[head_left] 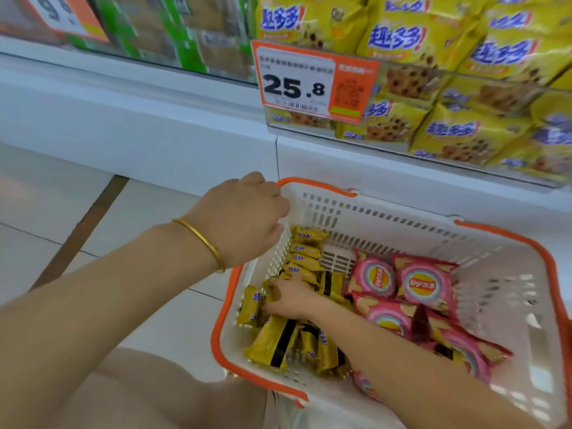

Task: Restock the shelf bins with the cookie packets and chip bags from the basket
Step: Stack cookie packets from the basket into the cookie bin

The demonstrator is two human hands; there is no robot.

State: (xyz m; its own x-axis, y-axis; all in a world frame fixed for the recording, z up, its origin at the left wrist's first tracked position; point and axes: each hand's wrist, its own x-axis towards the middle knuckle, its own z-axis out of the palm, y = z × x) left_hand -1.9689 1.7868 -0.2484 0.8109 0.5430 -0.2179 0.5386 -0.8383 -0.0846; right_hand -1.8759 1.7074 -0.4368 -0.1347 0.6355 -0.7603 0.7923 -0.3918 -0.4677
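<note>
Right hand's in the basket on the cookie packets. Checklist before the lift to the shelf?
1. Basket steadied: left hand grips the rim of the basket. ok
2. Right hand is on the cookie packets, not the chip bags. ok
3. Fingers closed round a packet: blurred. cannot tell
4. Matching stock: shelf packets above show the same yellow wrap. ok
5. Free room up there: piled high, back hidden. cannot tell
</note>
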